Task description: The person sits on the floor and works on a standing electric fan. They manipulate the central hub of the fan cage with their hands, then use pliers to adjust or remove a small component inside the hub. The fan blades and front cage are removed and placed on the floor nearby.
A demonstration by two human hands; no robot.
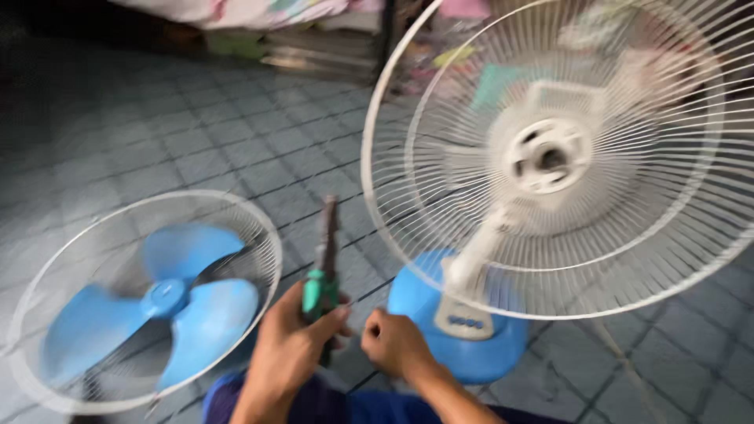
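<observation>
My left hand grips green-handled pliers, their dark jaws pointing up and away from me. Just to its right, my right hand is curled into a fist with nothing visible in it, next to the blue round base of a standing fan. The fan's white rear wire guard and white motor hub stand upright on the right, without a blade. On the floor at left lies the loose front guard with the blue three-bladed fan blade resting on it.
Grey tiled floor runs all around. Along the far wall sit a low shelf or bed edge with cloth and colourful items. My knees in blue cloth are at the bottom edge. The frame is motion-blurred.
</observation>
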